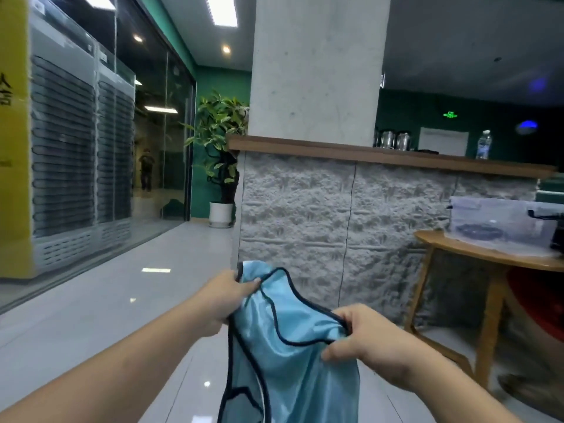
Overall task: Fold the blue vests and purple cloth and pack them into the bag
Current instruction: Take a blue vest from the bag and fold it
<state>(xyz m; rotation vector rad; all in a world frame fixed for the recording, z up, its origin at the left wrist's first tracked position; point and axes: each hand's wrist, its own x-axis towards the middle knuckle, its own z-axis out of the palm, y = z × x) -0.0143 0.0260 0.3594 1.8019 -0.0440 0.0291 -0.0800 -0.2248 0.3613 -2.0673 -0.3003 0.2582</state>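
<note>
Head view: left hand and right hand both grasp a blue vest at six o'clock, unfolded; folding seemingly just beginning; no bag visible.

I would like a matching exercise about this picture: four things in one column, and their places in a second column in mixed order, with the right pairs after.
Things:
1. blue vest
2. water bottle
3. potted plant
4. clear plastic box

Places:
A. on the wooden counter ledge
B. on the round wooden table
C. on the floor beside the green wall
D. held up between the left hand and the right hand

Pairs: 1-D, 2-A, 3-C, 4-B
</note>
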